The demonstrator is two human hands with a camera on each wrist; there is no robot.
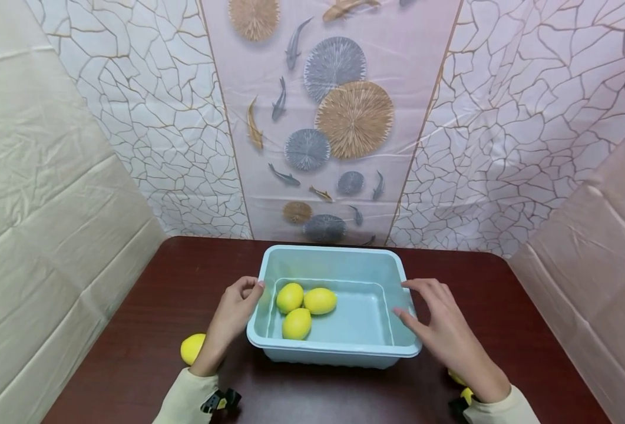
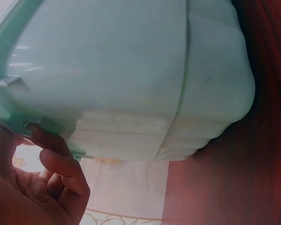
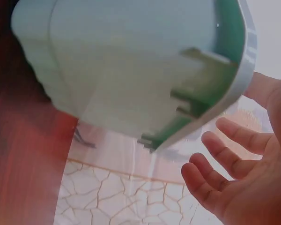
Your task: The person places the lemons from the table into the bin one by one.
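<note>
A pale blue plastic basin (image 1: 344,348) stands on the table, with three lemons (image 1: 320,301) grouped in its left half. At its left rim my left hand (image 1: 236,309) pinches the edge, the thumb on top; in the left wrist view, curled fingers (image 2: 61,164) reach beneath the rim. My right hand (image 1: 442,321) hovers at the right rim with fingers spread and the thumb over the inside. In the right wrist view its fingers (image 3: 234,152) are apart from the basin wall (image 3: 131,61).
On the dark red-brown table (image 1: 148,330) another lemon (image 1: 191,348) lies left of the basin, partly behind my left forearm. Something yellow (image 1: 456,377) shows beside my right wrist, mostly hidden. Patterned cloth (image 1: 312,147) hangs behind the table, with plain cloth at both sides.
</note>
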